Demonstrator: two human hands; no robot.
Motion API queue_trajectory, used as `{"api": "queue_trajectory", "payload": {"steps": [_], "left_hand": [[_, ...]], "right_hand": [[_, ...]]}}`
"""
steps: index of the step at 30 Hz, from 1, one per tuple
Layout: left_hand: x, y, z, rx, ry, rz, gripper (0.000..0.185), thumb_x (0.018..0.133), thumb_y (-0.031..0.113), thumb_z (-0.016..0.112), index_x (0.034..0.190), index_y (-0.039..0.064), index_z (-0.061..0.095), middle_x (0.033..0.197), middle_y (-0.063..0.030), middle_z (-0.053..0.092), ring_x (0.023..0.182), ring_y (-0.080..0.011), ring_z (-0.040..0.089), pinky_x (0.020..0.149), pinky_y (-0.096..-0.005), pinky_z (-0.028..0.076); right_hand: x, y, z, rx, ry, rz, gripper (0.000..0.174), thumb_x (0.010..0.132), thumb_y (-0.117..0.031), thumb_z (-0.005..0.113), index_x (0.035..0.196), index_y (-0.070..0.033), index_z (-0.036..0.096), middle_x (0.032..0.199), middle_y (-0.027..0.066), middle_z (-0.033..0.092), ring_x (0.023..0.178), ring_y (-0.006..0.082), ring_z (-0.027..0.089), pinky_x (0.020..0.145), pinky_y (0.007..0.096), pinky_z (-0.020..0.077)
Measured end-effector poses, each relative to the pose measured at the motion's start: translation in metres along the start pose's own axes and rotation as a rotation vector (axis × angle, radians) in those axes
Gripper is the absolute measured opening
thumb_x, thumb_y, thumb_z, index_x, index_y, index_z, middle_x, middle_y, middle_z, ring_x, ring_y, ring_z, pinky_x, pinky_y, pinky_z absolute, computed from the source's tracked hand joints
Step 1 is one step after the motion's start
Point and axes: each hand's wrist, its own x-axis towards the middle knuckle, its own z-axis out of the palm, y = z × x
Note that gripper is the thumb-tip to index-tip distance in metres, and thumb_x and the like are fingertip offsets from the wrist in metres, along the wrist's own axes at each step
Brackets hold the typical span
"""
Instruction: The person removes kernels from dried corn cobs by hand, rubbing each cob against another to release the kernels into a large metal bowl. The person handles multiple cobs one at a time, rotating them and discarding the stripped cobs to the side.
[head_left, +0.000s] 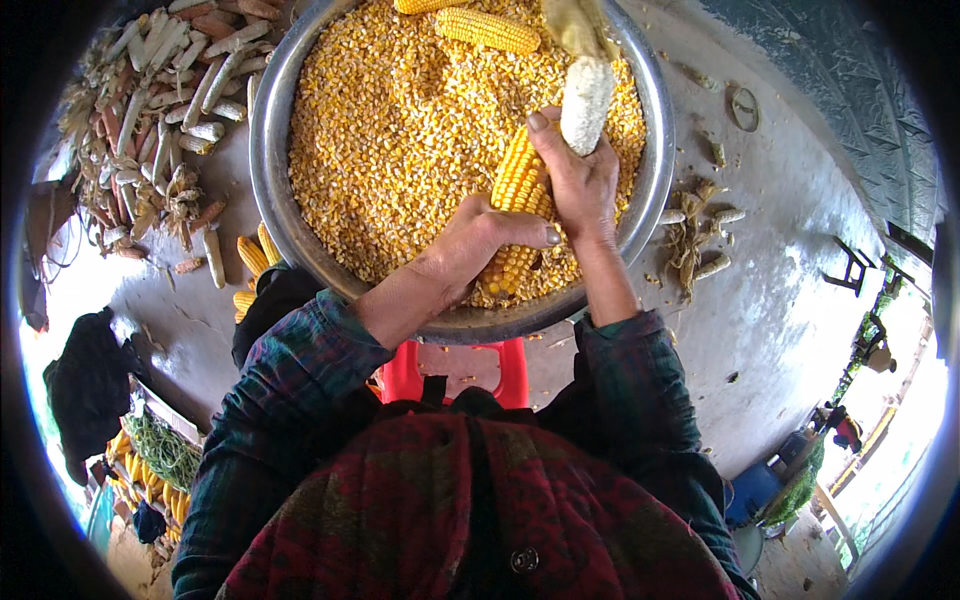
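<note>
My left hand (484, 236) grips a yellow ear of corn (520, 176) from the left, its thumb laid across the kernels. The ear is tilted over a wide metal basin (271, 176) filled with loose corn kernels (375, 150). My right hand (585, 176) is closed around a stripped white cob (587, 105), and its thumb rests against the upper part of the ear. At the cob's far end is a blurred, pale husk (577, 28). A few kernels seem to be gone near the ear's lower end. My palms hide part of both the ear and the cob.
Two unshelled ears, one a whole yellow ear (487, 30), lie on the kernels. A heap of bare cobs (161, 97) covers the floor to the left. Dry husks (686, 240) lie right of the basin. A red plastic stool (512, 375) shows beneath the basin's near rim.
</note>
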Motion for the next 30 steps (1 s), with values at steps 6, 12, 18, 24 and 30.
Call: {"api": "queue_trajectory", "payload": {"steps": [6, 12, 18, 24, 30], "left_hand": [[0.001, 0.001, -0.001, 0.626, 0.256, 0.424, 0.047, 0.07, 0.019, 0.07, 0.109, -0.003, 0.055, 0.081, -0.0132, 0.068, 0.074, -0.0244, 0.066, 0.072, -0.0335, 0.052], [-0.004, -0.001, -0.002, 0.832, 0.313, 0.241, 0.046, 0.07, 0.025, 0.071, 0.104, 0.0, 0.052, 0.083, -0.0197, 0.067, 0.082, -0.0335, 0.065, 0.072, -0.0417, 0.051], [-0.015, 0.014, -0.009, 0.129, -0.108, 0.196, 0.036, 0.074, 0.01, 0.069, 0.105, -0.006, 0.06, 0.09, -0.0098, 0.068, 0.086, -0.02, 0.064, 0.086, -0.0298, 0.047], [-0.015, 0.013, -0.009, 0.026, -0.057, 0.231, 0.069, 0.073, 0.012, 0.072, 0.131, -0.002, 0.037, 0.11, -0.0091, 0.06, 0.103, -0.0183, 0.058, 0.09, -0.0322, 0.047], [0.003, 0.001, -0.014, 0.722, 0.319, 0.382, 0.054, 0.061, 0.019, 0.075, 0.106, -0.001, 0.052, 0.085, -0.0127, 0.065, 0.08, -0.0239, 0.063, 0.073, -0.0353, 0.05]], "right_hand": [[0.007, -0.015, -0.014, 0.437, -0.169, 0.148, 0.063, 0.077, -0.044, 0.074, 0.118, -0.001, 0.056, 0.106, 0.0086, 0.063, 0.103, 0.0168, 0.055, 0.086, 0.0298, 0.0456], [0.004, 0.0, 0.02, 0.198, 0.079, 0.001, 0.034, 0.082, -0.03, 0.072, 0.094, 0.002, 0.065, 0.086, 0.0062, 0.066, 0.078, 0.013, 0.059, 0.072, 0.0274, 0.0469], [0.012, -0.006, 0.001, 0.124, 0.079, 0.013, 0.042, 0.082, -0.037, 0.071, 0.096, 0.002, 0.065, 0.087, 0.0076, 0.066, 0.082, 0.0163, 0.059, 0.077, 0.0309, 0.0452], [0.009, -0.028, -0.009, 0.471, -0.172, 0.09, 0.053, 0.083, -0.037, 0.069, 0.121, -0.003, 0.057, 0.108, 0.0049, 0.058, 0.098, 0.0159, 0.055, 0.089, 0.0308, 0.0407], [-0.004, -0.015, 0.019, 0.226, -0.126, -0.066, 0.033, 0.08, -0.017, 0.074, 0.107, -0.002, 0.063, 0.097, 0.006, 0.066, 0.085, 0.0108, 0.059, 0.076, 0.0258, 0.0478]]}}
